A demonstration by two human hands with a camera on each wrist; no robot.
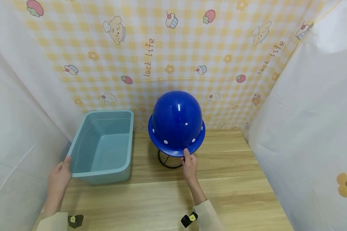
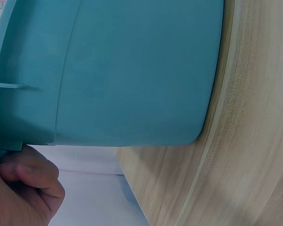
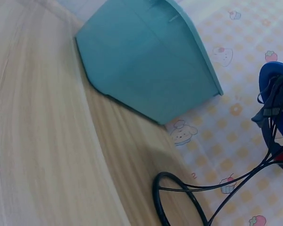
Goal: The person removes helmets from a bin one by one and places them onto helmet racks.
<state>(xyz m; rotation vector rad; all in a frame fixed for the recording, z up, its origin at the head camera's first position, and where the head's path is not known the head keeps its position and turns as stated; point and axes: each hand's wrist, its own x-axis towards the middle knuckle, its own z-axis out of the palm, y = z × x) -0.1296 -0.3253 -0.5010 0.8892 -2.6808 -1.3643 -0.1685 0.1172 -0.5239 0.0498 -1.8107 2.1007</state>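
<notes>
A blue hard hat (image 1: 177,123) sits over a black wire stand (image 1: 169,166), whose ring base shows below the brim. My right hand (image 1: 190,165) pinches the front brim, thumb on top. The right wrist view shows the hat's dark inner straps (image 3: 276,106) and the stand's thin rods (image 3: 226,186) running up towards them. To the left, a blue-green plastic tub (image 1: 102,174) stands on the table, its inside bare. My left hand (image 1: 59,176) grips the tub's rim at the near left corner, and in the left wrist view its fingers (image 2: 35,172) curl under that rim.
The wood-grain table (image 1: 162,199) has a seam running across it. A yellow checked cloth (image 1: 167,57) with printed cartoons hangs behind. White sheets close in the left side (image 1: 26,96) and right side (image 1: 312,106).
</notes>
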